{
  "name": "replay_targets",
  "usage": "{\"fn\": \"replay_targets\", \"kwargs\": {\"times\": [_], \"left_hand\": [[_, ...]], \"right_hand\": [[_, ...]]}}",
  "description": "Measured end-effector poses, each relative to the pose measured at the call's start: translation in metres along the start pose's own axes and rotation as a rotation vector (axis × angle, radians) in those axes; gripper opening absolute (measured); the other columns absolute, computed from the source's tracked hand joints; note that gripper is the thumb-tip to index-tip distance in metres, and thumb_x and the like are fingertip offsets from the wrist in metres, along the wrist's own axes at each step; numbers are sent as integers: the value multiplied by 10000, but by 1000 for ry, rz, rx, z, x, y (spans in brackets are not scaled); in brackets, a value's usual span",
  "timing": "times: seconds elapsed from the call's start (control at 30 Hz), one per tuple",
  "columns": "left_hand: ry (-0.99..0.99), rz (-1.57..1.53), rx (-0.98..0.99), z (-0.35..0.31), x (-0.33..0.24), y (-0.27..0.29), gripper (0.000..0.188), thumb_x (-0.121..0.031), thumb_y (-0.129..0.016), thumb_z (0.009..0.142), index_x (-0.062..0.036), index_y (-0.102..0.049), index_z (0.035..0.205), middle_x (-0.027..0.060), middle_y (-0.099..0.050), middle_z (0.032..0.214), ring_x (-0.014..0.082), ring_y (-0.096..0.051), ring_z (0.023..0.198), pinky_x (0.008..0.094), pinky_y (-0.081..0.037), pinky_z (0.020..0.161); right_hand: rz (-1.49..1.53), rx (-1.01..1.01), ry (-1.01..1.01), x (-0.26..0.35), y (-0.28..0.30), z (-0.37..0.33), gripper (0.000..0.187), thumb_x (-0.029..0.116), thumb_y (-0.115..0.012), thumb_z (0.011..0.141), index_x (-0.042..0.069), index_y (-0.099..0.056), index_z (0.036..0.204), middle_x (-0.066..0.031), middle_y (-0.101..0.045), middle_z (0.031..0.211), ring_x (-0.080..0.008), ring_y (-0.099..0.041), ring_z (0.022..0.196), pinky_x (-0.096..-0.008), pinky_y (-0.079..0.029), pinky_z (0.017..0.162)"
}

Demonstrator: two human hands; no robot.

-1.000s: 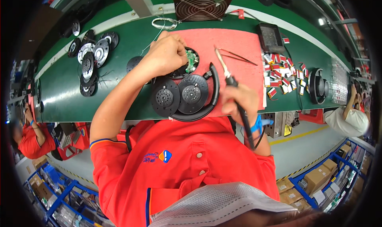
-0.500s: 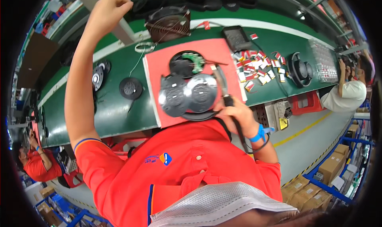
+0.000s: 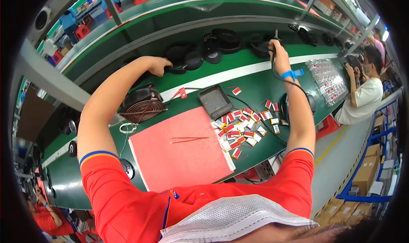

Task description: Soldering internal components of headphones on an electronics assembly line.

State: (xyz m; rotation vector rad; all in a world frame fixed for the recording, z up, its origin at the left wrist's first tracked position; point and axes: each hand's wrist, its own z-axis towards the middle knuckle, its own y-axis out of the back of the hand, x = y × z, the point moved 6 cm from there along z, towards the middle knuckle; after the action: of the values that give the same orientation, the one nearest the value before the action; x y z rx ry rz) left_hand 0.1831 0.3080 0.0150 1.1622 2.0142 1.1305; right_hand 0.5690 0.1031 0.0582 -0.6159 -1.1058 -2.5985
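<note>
My left hand (image 3: 158, 66) reaches to the far side of the bench, its fingers closed at the edge of a dark headphone part (image 3: 177, 70). Other black headphones (image 3: 226, 40) lie beside it in a row. Out to the right, my right hand (image 3: 279, 59) is wrapped round a soldering iron (image 3: 276, 35), its tip pointing up and away from me. The iron's cord runs back along my forearm, past a blue wrist strap (image 3: 293, 74). Between my arms lies a pink mat (image 3: 179, 166) with thin tweezers (image 3: 189, 139) on it.
Several small red-and-white battery packs (image 3: 238, 134) lie heaped right of the mat, near a dark tray (image 3: 216, 101). A fan (image 3: 142, 104) and wire coil stand at the left. A clear blister tray (image 3: 328, 82) lies far right, near a co-worker (image 3: 366, 85).
My view has lifted toward the bench's far side. The black discs and green circuit board have left the mat. My right hand has moved from the near edge to the far right with the iron.
</note>
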Motion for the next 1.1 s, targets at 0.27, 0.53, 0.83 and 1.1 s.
{"fn": "replay_targets", "kwargs": {"times": [0.27,0.53,0.83,1.1], "left_hand": [[-14,-79,-523,-44,-18,90,349,-288,-610,821,-2,-599,1020,235,-621,1000,374,-598,944,449,-464,836],[390,-566,-1256,-321,-125,93,203,-184,-533,876,5,-608,886,148,-566,684,240,-569,641,359,-455,616],[512,-1389,-505,-314,-172,-195,453,-222,-487,956,-34,-364,1349,67,-570,633,162,-575,549,330,-454,523],[228,-345,-1138,-301,-159,-137,259,-207,-663,805,-40,-630,1001,123,-566,1014,315,-537,988,395,-466,818]], "right_hand": [[-72,54,275,76,16,-20,342,-10,-656,797,81,-558,1112,-153,-631,987,-297,-633,924,-339,-484,808],[423,374,-38,201,35,-136,276,-38,-557,889,32,-494,1148,-136,-596,1232,-169,-585,1074,-290,-481,875],[335,483,304,312,-44,-204,347,-82,-655,768,32,-558,1080,-143,-636,1164,-284,-615,1070,-333,-471,904],[477,473,267,337,-61,-228,385,-82,-672,752,46,-535,1088,-164,-627,1188,-294,-602,1118,-342,-473,914]]}}
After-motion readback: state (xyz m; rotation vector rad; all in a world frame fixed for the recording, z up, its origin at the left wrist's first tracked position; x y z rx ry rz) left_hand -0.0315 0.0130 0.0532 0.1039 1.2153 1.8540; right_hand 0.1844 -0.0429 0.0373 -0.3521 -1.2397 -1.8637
